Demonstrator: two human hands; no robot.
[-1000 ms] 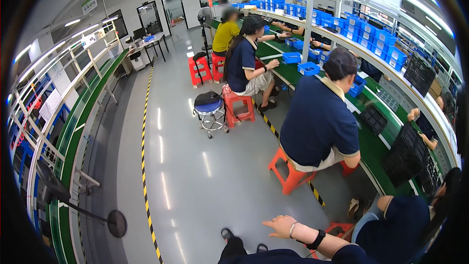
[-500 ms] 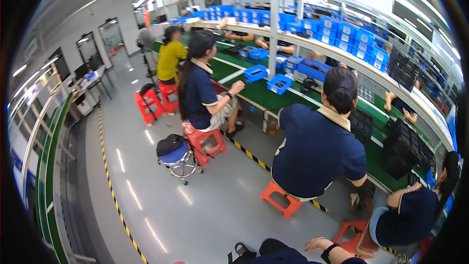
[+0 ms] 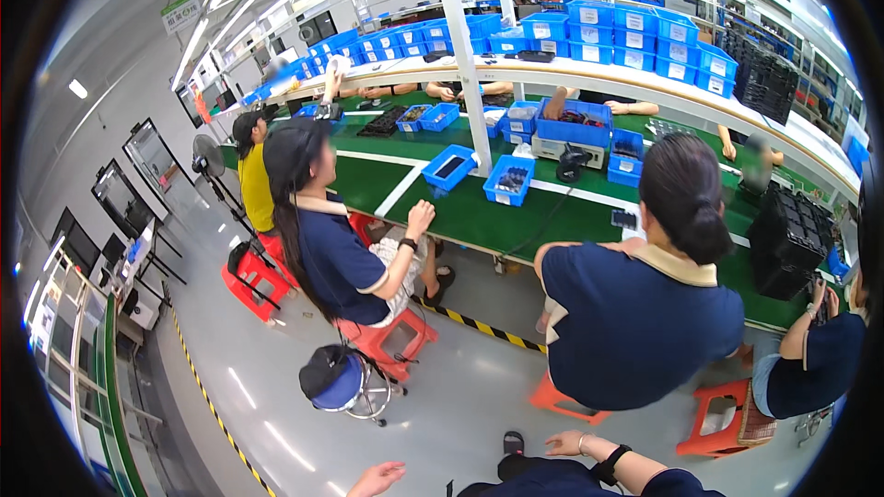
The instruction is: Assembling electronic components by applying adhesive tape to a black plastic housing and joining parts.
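My left hand (image 3: 378, 479) is at the lower edge, fingers stretched out with nothing in them. My right hand (image 3: 569, 443), with a bracelet and a dark wristband behind it, hangs over the grey floor, its fingers apart and holding nothing. Just beyond it, a person in a navy shirt (image 3: 640, 327) sits on an orange stool (image 3: 564, 398) at the green workbench. Neither hand touches anything. Below my right hand, a foot in a dark sandal (image 3: 514, 443) shows on the floor.
Another navy-shirted person (image 3: 331, 248) sits further left, near a blue round wheeled stool (image 3: 339, 385) with a black bag. An orange stool (image 3: 714, 419) stands at the right. Blue bins (image 3: 508, 180) lie on the green bench (image 3: 460, 219). Yellow-black tape (image 3: 479, 328) marks the floor.
The view has moved closer to the bench and tipped up. My left hand has come further into view. My right hand shows slightly further left and higher.
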